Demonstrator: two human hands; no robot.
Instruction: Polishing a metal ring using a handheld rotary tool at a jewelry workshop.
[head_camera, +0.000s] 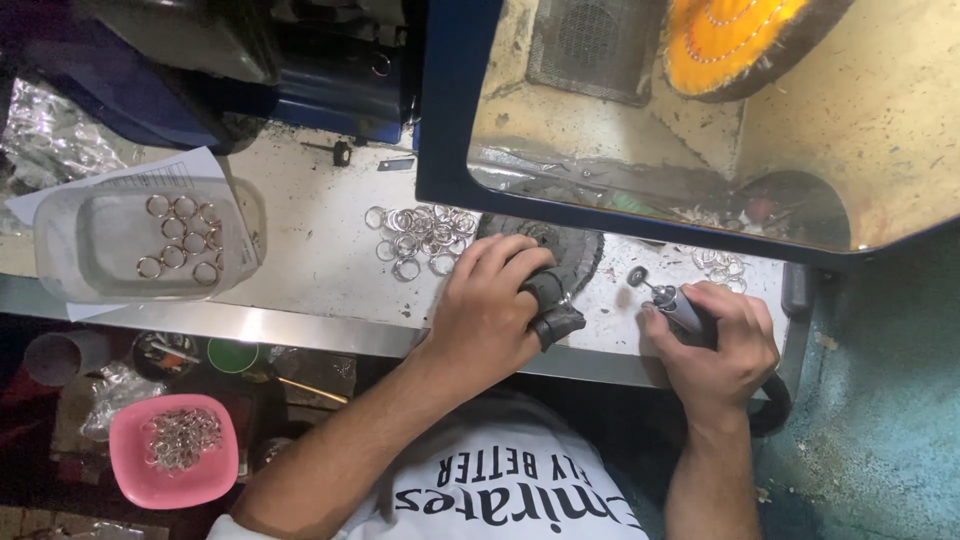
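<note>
From the head camera, the left hand (487, 305) closes its grip around a dark clamp-like holder (553, 305) at the front edge of the surface (320, 250). The right hand (718, 345) wraps a rotary handpiece (678, 308), its small wheel tip (637, 276) pointing up-left, near the holder. Loose metal rings (420, 238) lie behind the left hand; a clear tray (95, 250) of rings sits far left.
</note>
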